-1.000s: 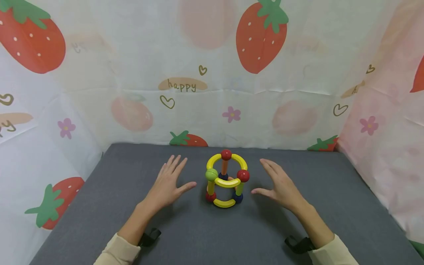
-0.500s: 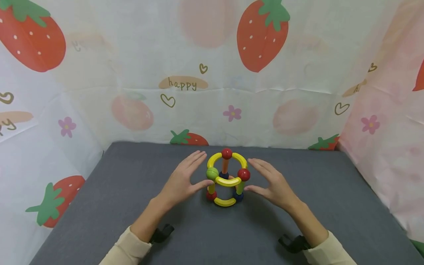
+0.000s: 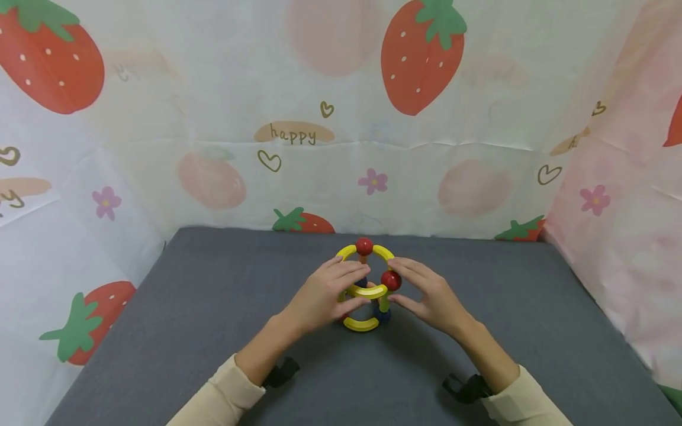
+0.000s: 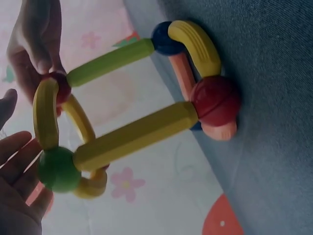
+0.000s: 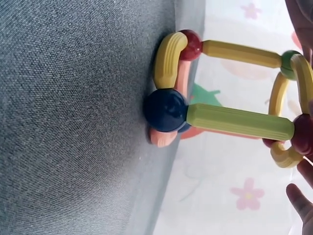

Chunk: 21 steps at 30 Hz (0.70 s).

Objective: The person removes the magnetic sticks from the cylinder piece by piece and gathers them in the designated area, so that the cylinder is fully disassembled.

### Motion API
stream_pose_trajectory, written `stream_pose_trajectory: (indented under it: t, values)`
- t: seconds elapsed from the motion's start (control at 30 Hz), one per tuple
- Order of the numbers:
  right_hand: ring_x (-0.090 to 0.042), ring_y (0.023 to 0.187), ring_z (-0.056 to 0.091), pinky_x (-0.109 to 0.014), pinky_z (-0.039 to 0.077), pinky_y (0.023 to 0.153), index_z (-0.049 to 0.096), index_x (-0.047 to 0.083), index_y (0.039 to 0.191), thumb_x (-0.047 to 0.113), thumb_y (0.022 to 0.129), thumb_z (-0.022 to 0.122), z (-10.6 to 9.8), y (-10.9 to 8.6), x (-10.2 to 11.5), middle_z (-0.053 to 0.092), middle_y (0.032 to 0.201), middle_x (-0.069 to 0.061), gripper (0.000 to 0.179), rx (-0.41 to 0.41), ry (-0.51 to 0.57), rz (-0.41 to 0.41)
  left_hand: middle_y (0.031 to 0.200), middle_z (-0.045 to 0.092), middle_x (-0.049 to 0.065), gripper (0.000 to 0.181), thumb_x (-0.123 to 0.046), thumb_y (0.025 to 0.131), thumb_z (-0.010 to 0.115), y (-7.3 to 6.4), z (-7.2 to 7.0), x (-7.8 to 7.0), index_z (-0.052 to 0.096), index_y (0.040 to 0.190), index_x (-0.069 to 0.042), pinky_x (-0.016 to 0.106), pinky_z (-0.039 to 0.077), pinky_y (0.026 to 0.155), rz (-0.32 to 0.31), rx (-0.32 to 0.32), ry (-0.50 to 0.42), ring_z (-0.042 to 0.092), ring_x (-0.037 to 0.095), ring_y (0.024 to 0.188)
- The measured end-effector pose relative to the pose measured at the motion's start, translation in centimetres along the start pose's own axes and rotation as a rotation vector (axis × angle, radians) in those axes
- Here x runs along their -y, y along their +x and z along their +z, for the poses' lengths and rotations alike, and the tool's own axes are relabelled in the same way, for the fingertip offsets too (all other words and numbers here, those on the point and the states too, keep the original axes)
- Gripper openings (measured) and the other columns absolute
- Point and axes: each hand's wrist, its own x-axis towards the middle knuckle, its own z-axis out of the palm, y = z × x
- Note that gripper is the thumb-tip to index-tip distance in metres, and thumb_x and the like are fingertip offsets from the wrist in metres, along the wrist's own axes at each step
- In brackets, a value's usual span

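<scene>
A frame of magnetic sticks and balls (image 3: 362,291) stands on the grey table, with curved yellow rods in its upper and lower rings. My left hand (image 3: 325,293) is at the left of the upper ring, hiding the green ball in the head view. The left wrist view shows that green ball (image 4: 59,169) beside its fingers, the thumb apart from it. On the other side, my right hand (image 3: 434,296) has its straight fingers and thumb around the upper red ball (image 3: 391,280), fingertips right at it. Upright rods, one light green (image 5: 239,121), join the rings.
The grey cloth-covered table (image 3: 176,331) reaches back to a strawberry-print curtain (image 3: 341,177), which also hangs along both sides. Black straps (image 3: 282,373) are at both wrists, below the beige sleeves.
Both hands have come inward from either side to the frame's upper ring. The left hand has travelled farther and now covers the green ball. The frame stays where it was.
</scene>
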Motion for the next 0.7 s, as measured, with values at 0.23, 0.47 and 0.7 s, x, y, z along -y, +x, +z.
stream_pose_trajectory:
  t: [0.23,0.47,0.7]
  values:
    - [-0.033,0.117,0.060,-0.020,0.039,0.108,0.062,-0.001,0.127,0.001,0.062,0.088,0.2,0.3,0.1,0.064,0.126,-0.018,0.070,0.001,-0.018,-0.029,0.108,0.074,0.001,0.039,-0.028,0.082,0.079,0.5,0.5,-0.5,0.071,0.115,-0.008,0.044,0.045,0.107,0.068,0.040,0.055,0.068,0.014,0.104]
    - [-0.035,0.116,0.060,-0.031,0.047,0.103,0.066,-0.002,0.121,0.003,0.065,0.087,0.5,0.4,0.2,0.067,0.122,-0.017,0.060,-0.012,-0.041,-0.031,0.104,0.075,-0.001,0.031,-0.025,0.085,0.076,0.6,0.9,-0.5,0.073,0.111,-0.010,0.044,0.047,0.104,0.112,0.060,0.101,0.069,0.013,0.100]
    - [-0.034,0.116,0.061,-0.027,0.044,0.105,0.066,0.000,0.122,0.009,0.073,0.083,0.5,0.3,0.1,0.067,0.121,-0.018,0.053,-0.023,-0.039,-0.041,0.099,0.076,-0.002,0.026,-0.025,0.085,0.076,0.6,1.1,-0.5,0.074,0.108,-0.012,0.040,0.049,0.100,0.137,0.052,0.118,0.070,0.010,0.093]
